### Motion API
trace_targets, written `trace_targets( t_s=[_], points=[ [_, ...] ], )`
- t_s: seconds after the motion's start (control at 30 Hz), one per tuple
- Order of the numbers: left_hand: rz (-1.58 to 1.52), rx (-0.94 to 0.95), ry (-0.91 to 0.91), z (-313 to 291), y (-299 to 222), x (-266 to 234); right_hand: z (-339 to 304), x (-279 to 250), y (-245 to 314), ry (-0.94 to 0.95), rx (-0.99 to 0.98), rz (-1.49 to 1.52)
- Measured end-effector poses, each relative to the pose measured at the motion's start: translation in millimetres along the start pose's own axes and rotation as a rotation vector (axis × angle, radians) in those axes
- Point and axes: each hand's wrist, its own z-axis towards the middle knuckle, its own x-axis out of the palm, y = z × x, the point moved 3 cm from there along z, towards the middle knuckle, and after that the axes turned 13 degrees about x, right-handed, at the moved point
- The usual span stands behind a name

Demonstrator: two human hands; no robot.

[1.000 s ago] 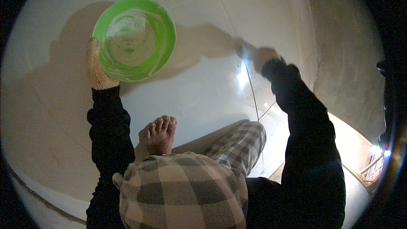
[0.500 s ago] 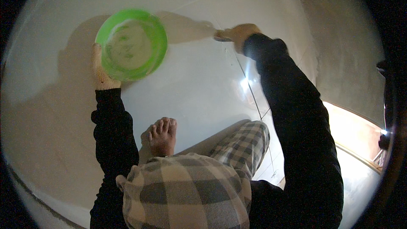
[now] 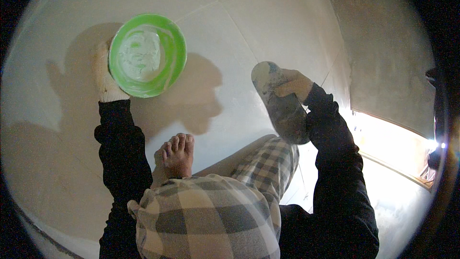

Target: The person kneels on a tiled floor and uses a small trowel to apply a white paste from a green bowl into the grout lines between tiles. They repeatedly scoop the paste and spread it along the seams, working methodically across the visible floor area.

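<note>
Green bowl smeared with pale paste, beyond and slightly left of the bare foot; supported along its left side by the left hand, fingers hidden, grip impossible to tell. Beyond the foot to the right, flat grey tool clamped between thumb and fingers of the right hand; just drawn nearer, turned from edge-on to broad face, so probably clear of the floor.

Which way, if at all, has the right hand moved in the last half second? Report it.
Yes: the right hand has moved down the picture and rightward, farther from the crossing tile joints.
</note>
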Motion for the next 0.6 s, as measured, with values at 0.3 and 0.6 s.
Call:
trace_targets(
  t_s=[0.3,0.6],
  points=[
    [0.324,0.184,0.089,8.9,-0.5,43.7,17.3,138.1,99.2,-0.673,-0.788,-0.576],
    [0.884,0.500,0.281,18.0,-0.9,57.0,35.7,193.4,90.4,-0.636,-0.664,-1.081]
  ],
)
